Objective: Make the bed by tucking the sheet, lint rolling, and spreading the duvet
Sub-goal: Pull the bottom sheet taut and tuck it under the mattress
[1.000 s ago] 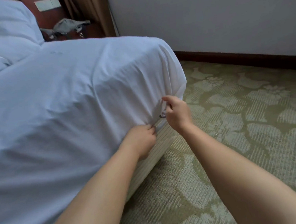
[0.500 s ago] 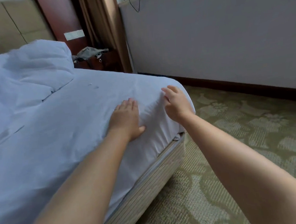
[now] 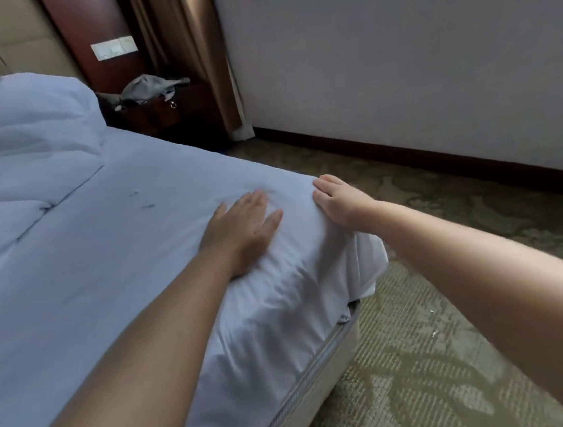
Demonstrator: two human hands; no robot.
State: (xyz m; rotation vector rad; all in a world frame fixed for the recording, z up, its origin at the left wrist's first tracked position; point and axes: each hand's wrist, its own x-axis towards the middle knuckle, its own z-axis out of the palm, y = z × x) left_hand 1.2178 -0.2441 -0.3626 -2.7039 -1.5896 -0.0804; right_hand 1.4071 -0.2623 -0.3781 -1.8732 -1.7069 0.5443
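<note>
Both hands flat, nothing gripped: left hand lies palm down with fingers straight on the sheet at frame centre, right hand rests just right of it on the mattress corner, fingers extended over the edge. Sheet covers the mattress across the left and centre, wrinkled at the corner; a loose flap hangs at centre right above the bed base. Duvet is bunched at upper left, on the bed. Nightstand with grey cloth on it sits at upper centre, curtain beside it. Patterned carpet fills lower right.
</note>
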